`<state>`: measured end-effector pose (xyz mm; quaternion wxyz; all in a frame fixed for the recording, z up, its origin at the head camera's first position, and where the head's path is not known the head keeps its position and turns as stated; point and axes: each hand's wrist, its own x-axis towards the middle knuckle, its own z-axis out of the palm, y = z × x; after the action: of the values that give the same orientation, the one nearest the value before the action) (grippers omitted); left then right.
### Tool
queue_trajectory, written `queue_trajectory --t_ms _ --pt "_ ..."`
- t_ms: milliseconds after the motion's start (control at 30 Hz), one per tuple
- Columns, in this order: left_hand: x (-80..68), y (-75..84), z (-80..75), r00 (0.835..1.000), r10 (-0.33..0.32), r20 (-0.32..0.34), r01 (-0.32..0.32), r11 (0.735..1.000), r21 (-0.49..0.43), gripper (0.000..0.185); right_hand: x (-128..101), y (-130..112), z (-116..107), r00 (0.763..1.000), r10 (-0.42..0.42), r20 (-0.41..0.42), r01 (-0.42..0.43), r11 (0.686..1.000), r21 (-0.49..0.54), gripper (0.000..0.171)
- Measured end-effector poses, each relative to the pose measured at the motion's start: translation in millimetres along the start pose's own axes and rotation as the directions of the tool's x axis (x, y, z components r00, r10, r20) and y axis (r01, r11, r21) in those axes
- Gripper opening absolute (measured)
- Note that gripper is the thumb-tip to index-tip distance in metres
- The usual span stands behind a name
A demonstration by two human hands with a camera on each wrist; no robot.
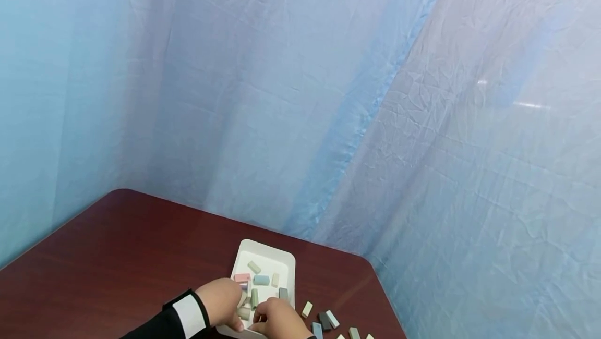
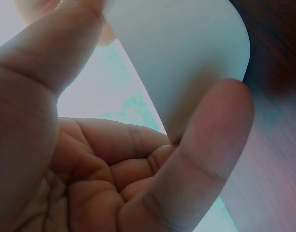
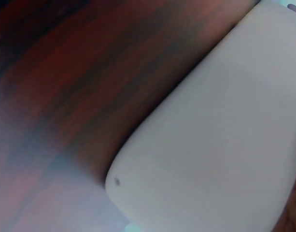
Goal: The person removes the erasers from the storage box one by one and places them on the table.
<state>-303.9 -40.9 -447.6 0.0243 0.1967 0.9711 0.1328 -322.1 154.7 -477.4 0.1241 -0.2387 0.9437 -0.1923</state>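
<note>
White tray [image 1: 286, 261] sits on the dark red-brown table [image 1: 117, 255], near its right-hand part, w/ small pastel blocks [image 1: 261, 279] lying loose inside and a few more blocks [image 1: 328, 320] on the wood just right of it. Both hands are at the tray's near end. Left hand [image 1: 224, 301] has its fingers curled over the near rim; the left wrist view shows the thumb [image 2: 56, 53] on one side of the thin white wall [image 2: 186, 58] and a finger [image 2: 205, 159] on the other, so it pinches the tray edge. Right hand [image 1: 278, 319] lies at the near right corner, fingers bent down by the rim; can't tell whether it actually grips the tray or a block, since the right wrist view shows only the tray's smooth rounded corner [image 3: 215, 140] against the table. Judging by looks: tray is prob. light, stiff plastic, glossy so a bit slippery; blocks inside are loose and would slide if it tilts. Best hold is on the rim, at opposite sides, kept level. Blue crinkled sheeting [image 1: 328, 94] hangs behind the table.
</note>
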Motion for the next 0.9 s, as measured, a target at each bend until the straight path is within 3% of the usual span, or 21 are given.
queue_trajectory --t_ms 267,433,567,733,900 --pt "0.7 -1.3 -0.4 0.999 0.000 0.045 0.000 1.000 -0.013 0.049 -1 3 1 0.999 -0.045 -0.029 0.046 0.999 0.025 0.021" --pt "3.9 -2.3 -1.1 0.998 0.010 0.068 -0.010 1.000 0.000 0.049 1 5 -2 0.992 -0.115 -0.052 0.114 0.993 -0.020 0.010" --pt "5.2 -2.7 -2.1 0.997 0.015 0.072 -0.015 1.000 0.001 0.048 -1 3 -6 0.989 -0.121 -0.090 0.117 0.992 -0.053 0.019" --pt "3.7 -2.6 -2.3 0.998 0.008 0.054 -0.007 1.000 -0.009 0.048 -2 2 -8 0.976 -0.160 -0.151 0.154 0.987 -0.053 0.015" --pt "2.6 -1.1 -0.6 1.000 0.007 0.028 -0.007 1.000 0.007 0.048 -6 1 -12 0.984 -0.081 -0.159 0.084 0.996 0.015 0.012"
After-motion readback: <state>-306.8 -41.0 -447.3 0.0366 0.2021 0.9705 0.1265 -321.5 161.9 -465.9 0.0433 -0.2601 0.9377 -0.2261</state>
